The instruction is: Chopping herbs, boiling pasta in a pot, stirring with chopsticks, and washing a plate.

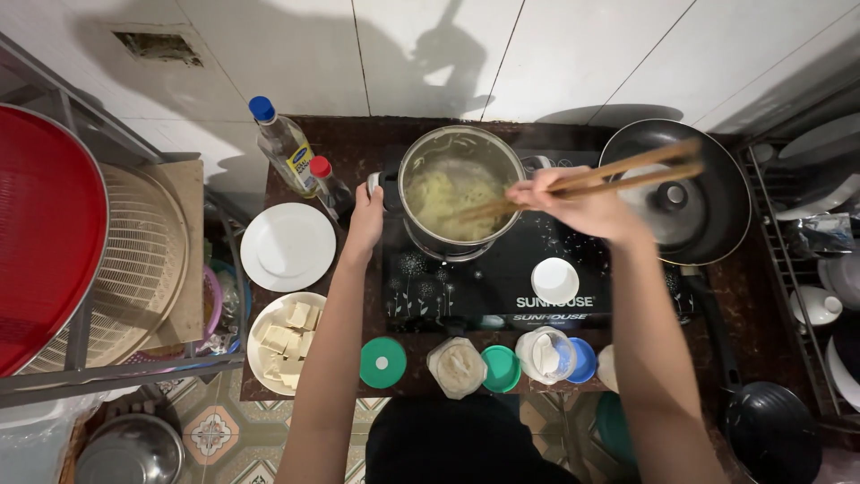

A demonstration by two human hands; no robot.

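**Pot steadied, chopsticks in the noodles**

Left hand [365, 220] was closed on the pot's left handle, most likely to keep the pot [461, 193] from turning on the smooth cooktop [502, 278]. Right hand [582, 208] was pinched around a pair of chopsticks [618, 175], held near their middle; tips dipped into the pale noodles [448, 199], upper ends stuck out over the pan [685, 193]. The pot sat on the cooktop's left zone, at the back of the bench [748, 296].

The grip well up the sticks probably kept the fingers away from steam.

Edges and room:
- Two bottles [300, 159] stood just left of the pot, close behind the left wrist; little slack there.
- An empty white plate [287, 246] and a plate of tofu [285, 341] lay by the bench's left edge, beside the left forearm.
- A small white bowl [555, 280] sat on the cooktop between the arms.
- Jars [457, 366] lined the near edge, under the forearms.
- The pan with its lid filled the right side, so the right elbow had room only toward the body.
- The tiled wall closed off the back.
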